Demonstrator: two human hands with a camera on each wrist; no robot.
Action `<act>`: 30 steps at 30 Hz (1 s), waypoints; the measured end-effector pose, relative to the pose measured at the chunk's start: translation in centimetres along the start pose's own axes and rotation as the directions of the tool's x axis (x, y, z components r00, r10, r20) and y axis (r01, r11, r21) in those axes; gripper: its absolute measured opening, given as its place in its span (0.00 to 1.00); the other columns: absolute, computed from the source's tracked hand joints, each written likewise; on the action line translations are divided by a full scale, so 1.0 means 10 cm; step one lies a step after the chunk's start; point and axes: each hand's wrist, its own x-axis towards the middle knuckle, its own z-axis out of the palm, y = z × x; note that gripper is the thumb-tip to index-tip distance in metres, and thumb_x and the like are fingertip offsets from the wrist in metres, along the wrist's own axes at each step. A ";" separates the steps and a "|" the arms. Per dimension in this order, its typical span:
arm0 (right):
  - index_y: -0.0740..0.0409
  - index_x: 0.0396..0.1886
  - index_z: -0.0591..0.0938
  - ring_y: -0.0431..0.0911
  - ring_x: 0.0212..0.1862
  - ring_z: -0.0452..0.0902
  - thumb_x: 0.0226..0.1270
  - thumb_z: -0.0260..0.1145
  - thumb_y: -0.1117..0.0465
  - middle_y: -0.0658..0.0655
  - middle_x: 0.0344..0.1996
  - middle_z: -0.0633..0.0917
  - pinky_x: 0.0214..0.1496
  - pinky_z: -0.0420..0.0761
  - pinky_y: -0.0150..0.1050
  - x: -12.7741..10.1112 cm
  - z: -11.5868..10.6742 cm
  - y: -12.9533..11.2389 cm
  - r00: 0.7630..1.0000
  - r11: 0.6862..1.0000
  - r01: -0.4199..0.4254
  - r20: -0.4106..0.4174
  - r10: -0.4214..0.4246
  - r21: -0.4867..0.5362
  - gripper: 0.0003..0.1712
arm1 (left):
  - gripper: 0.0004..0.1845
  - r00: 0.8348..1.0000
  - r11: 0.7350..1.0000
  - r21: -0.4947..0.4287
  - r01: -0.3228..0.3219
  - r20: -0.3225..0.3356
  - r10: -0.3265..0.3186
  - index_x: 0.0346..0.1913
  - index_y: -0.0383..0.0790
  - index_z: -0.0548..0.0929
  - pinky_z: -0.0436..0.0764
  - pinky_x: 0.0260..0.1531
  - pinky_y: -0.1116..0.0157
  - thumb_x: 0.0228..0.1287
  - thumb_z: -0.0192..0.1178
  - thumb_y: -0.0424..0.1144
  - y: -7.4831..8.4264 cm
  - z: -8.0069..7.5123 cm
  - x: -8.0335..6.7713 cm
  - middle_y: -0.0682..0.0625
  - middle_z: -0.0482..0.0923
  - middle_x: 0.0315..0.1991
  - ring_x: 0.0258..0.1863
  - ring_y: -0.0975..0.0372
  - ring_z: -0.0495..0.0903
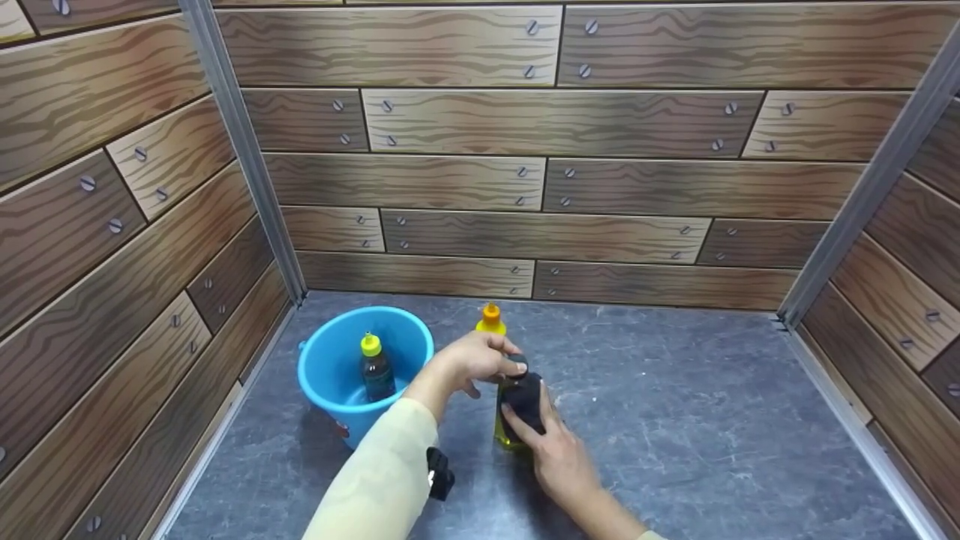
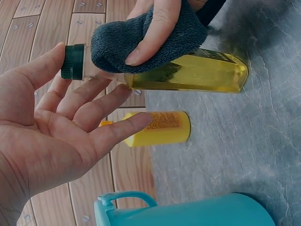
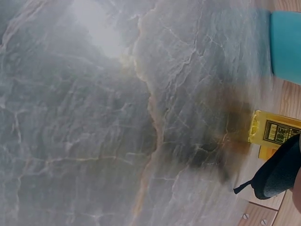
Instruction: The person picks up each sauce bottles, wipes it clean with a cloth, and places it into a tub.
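A clear bottle of yellow liquid (image 1: 505, 436) with a dark green cap (image 2: 73, 61) stands on the grey surface. At its top, my left hand (image 1: 476, 358) pinches the cap between thumb and forefinger, the other fingers spread beside the neck. My right hand (image 1: 564, 459) holds a dark cloth (image 2: 141, 42) pressed against the bottle's side. The cloth covers much of the bottle's upper part. In the right wrist view, the bottle's label (image 3: 279, 132) and base show beside the hanging cloth (image 3: 276, 173).
Just behind the bottle is a yellow bottle (image 1: 491, 324) with an orange top. To the left stands a blue bucket (image 1: 319, 394), holding a dark bottle with a yellow cap (image 1: 377, 371). Wood-patterned walls (image 1: 465, 120) enclose the surface at the back and sides.
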 end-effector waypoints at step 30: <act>0.30 0.72 0.81 0.78 0.63 0.75 0.65 0.71 0.73 0.78 0.78 0.62 0.40 0.87 0.62 -0.12 -0.03 0.02 0.939 0.997 -0.060 0.336 0.069 -0.037 0.41 | 0.11 1.000 1.000 -0.018 -0.023 -0.012 0.023 0.54 0.47 0.89 0.76 0.57 0.29 0.74 0.70 0.42 -0.01 0.01 0.00 0.47 0.84 0.56 0.62 0.43 0.83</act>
